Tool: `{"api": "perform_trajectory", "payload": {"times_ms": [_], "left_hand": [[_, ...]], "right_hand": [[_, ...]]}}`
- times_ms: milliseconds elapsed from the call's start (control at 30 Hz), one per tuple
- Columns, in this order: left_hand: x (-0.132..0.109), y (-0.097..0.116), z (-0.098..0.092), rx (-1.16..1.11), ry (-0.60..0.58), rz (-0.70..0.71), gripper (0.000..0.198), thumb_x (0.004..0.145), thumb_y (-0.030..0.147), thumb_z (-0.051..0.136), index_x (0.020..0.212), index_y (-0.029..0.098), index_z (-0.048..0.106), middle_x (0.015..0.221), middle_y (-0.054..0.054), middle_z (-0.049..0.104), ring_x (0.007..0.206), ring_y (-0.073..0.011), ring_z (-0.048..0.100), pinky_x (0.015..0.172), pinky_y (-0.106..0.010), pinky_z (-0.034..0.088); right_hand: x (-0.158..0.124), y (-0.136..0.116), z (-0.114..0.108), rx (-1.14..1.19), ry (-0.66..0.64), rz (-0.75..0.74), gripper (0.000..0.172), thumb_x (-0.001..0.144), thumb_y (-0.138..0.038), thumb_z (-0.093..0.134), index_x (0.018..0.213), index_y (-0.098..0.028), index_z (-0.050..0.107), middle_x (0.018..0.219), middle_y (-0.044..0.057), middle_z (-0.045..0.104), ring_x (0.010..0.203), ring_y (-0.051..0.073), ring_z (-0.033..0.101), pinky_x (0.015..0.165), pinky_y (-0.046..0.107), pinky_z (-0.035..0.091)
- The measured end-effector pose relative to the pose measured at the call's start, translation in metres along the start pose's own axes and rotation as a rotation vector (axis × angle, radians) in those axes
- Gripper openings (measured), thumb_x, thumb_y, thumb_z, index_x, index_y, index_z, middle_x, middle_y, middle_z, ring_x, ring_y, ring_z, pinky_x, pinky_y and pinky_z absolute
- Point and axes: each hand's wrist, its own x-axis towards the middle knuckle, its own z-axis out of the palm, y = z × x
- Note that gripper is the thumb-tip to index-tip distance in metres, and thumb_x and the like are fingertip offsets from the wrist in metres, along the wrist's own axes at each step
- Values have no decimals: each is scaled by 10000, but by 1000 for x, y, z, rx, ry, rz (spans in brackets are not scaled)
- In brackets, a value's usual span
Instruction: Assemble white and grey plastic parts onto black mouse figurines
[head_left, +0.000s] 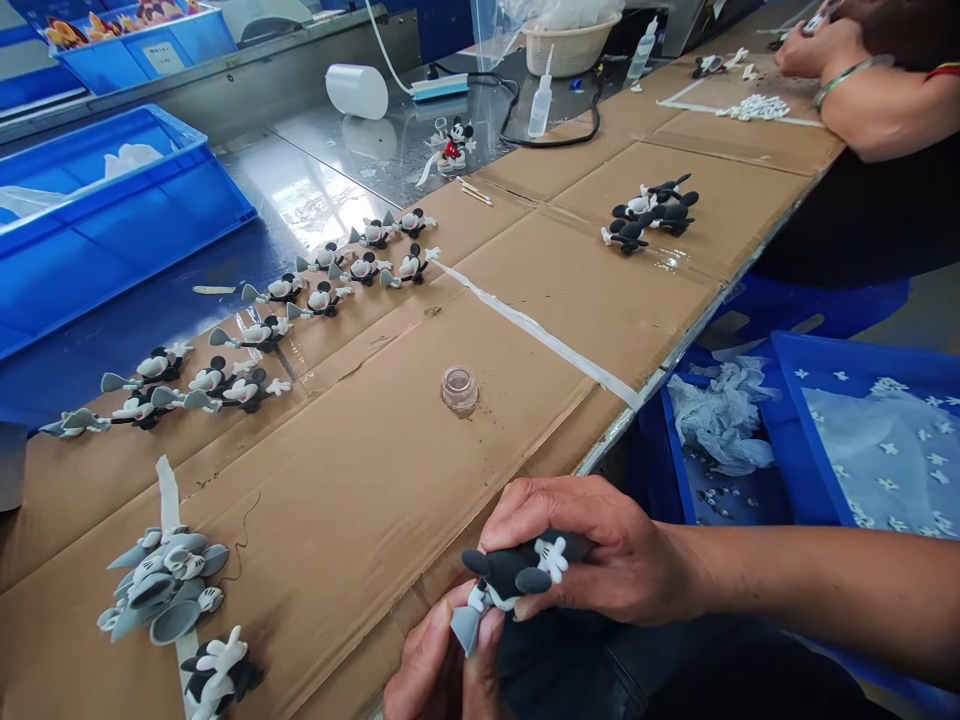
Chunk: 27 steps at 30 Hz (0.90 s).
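My right hand (600, 545) is closed around a small black-and-white mouse figurine (510, 570) with round black ears, just off the front edge of the cardboard-covered table. One white glove of the figurine sticks out near my fingers. My left hand (439, 655) pinches a grey cone-shaped piece (466, 628), which meets the figurine at a small white hand; whether the two are joined I cannot tell. To the left lies a pile of similar grey cone pieces (161, 580) with white hands. Below that pile is a black piece with white gloves (221, 672).
Rows of mouse figurines with grey cones (259, 332) line the table's far side. A small clear glass pot (460, 388) stands mid-table. More black figurines (652, 212) lie farther right. Blue bins (817, 430) sit below the edge. A co-worker's hand (821, 50) works at far right.
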Motion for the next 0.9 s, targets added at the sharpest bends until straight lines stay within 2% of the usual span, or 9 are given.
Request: {"api": "perform_trajectory", "payload": {"times_ms": [133, 300, 533, 733, 900], "left_hand": [[2, -8, -8, 99, -67, 79, 251, 715, 456, 942, 832, 273, 816, 804, 97, 812, 722, -36, 743, 773, -67, 566], [-1, -16, -11, 82, -75, 191, 192, 767, 418, 916, 894, 324, 807, 887, 144, 813, 783, -8, 741, 780, -63, 555], [1, -22, -12, 69, -103, 340, 183, 814, 332, 894, 968, 317, 796, 908, 113, 812, 804, -14, 740, 793, -76, 557], [-1, -19, -5, -1, -60, 340, 158, 814, 303, 895, 938, 294, 798, 909, 103, 814, 770, -28, 745, 739, -83, 588], [-3, -20, -3, 7, -56, 353, 137, 812, 304, 893, 898, 296, 787, 889, 105, 813, 708, -57, 750, 696, -118, 606]], "right_hand": [[1, 0, -1, 14, 0, -6, 183, 966, -241, 759, 1088, -107, 735, 926, 128, 795, 844, 157, 752, 796, 243, 614], [0, 0, 0, 30, -3, -18, 174, 984, -254, 736, 1051, -94, 744, 894, 142, 793, 813, 161, 748, 751, 241, 613], [-4, -2, 2, 105, 22, 15, 107, 942, -167, 765, 1020, -94, 751, 880, 129, 784, 808, 158, 736, 756, 245, 606], [-4, -1, 5, 170, 51, 48, 127, 940, -225, 785, 1015, -124, 765, 869, 111, 792, 785, 155, 735, 740, 255, 603], [-6, 0, 9, 239, 140, 154, 239, 806, -229, 917, 1002, -169, 794, 870, 76, 805, 769, 150, 740, 709, 238, 581]]}}
